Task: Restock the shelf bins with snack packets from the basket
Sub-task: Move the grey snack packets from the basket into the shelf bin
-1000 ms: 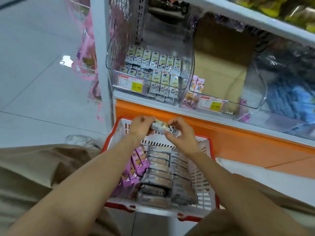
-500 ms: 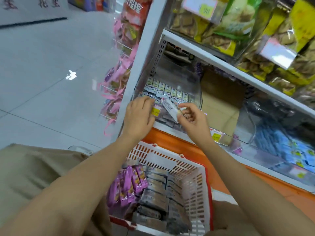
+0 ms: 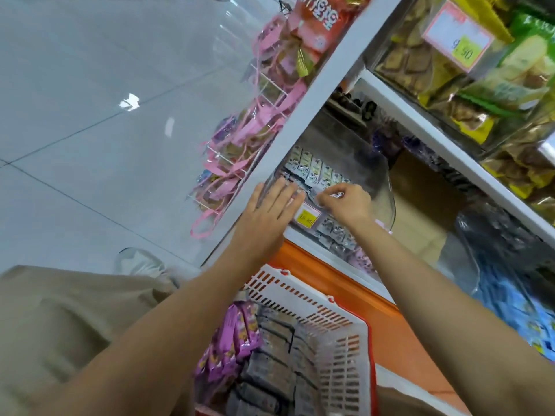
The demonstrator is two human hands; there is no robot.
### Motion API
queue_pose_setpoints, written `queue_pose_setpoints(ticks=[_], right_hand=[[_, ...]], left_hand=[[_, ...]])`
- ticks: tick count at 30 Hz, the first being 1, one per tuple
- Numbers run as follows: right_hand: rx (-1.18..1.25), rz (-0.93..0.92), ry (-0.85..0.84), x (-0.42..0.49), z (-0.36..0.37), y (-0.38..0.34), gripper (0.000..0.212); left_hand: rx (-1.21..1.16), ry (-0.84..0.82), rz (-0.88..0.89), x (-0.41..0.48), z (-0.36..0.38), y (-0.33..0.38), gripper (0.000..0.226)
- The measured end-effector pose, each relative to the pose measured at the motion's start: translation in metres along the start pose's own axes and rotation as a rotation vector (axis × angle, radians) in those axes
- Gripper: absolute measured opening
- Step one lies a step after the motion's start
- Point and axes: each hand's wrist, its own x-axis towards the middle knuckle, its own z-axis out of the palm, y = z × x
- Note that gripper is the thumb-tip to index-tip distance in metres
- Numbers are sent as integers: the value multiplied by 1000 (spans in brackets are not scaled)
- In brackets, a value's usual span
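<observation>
Both hands have risen from over the basket [image 3: 303, 291] to the clear bin [image 3: 383, 178] on the lower shelf [image 3: 327, 259], and the packet [image 3: 332, 194] has travelled with them. The left hand [image 3: 267, 214] lies flat against the bin's front wall with its fingers straight and released, the fingertips just beside the price label [image 3: 307, 217]. The right hand [image 3: 348, 204] is curled, thumb and fingers pinching the packet at the top edge of the bin's front wall. The packet is small, crinkled and silvery, with a glossy foil surface; its print is too blurred to read. The bin is rigid transparent plastic with a rounded, curved rim, and it contains upright packets [image 3: 312, 169] of pale foil set in close rows. The label is a pink card with a yellow patch, fixed to the bin front. The basket is white slotted plastic with a red rim and stands below the shelf. It holds flat grey packets [image 3: 270, 370] stacked in rows and glossy pink packets [image 3: 234, 337] along its left side.
</observation>
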Motion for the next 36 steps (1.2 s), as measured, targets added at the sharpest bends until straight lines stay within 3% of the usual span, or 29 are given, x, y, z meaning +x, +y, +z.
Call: queue_pose_setpoints(ticks=[7,17,23,29,33,36], right_hand=[[25,102,-100,14,3,-4,17],[5,76,-167,12,7,2,29],[219,-152,-74,-17,-16,8,18],[395,-400,-112,-66,-30,37,18],[440,-387,-116,-96,-9,87,15],[407,-279,-151,-120,16,130,14]], left_hand=[[18,50,54,0,9,-7,74],[16,68,58,-1,4,-5,74],[-15,-59,-53,-2,-8,7,93],[-55,-14,-200,-3,-14,42,81],[-62,78,-37,-22,-2,68,72],[-83,-8,105,-43,18,89,55]])
